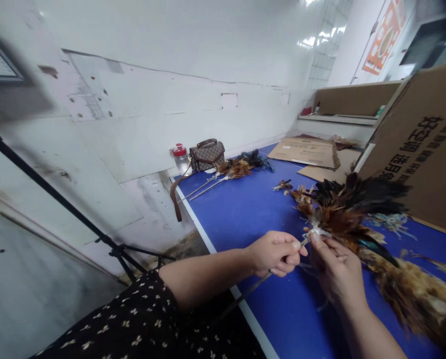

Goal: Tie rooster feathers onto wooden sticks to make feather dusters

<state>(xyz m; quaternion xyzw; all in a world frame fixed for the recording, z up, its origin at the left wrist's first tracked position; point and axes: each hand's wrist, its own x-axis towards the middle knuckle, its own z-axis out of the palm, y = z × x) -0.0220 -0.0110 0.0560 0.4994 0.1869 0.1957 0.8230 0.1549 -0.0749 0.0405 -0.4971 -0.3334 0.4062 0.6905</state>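
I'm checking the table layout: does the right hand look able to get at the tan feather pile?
Probably yes: the tan feather pile lies beside the right hand, with nothing solid visible between them. That hand is pinching the white binding, though, and would likely need to let go.

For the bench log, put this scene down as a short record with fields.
left hand: closed around a stick
right hand: pinching the white binding below dark feathers
table: blue top
near right: tan and brown feather pile
far left: two feathered sticks near a handbag and red-capped bottle
far side: flat cardboard
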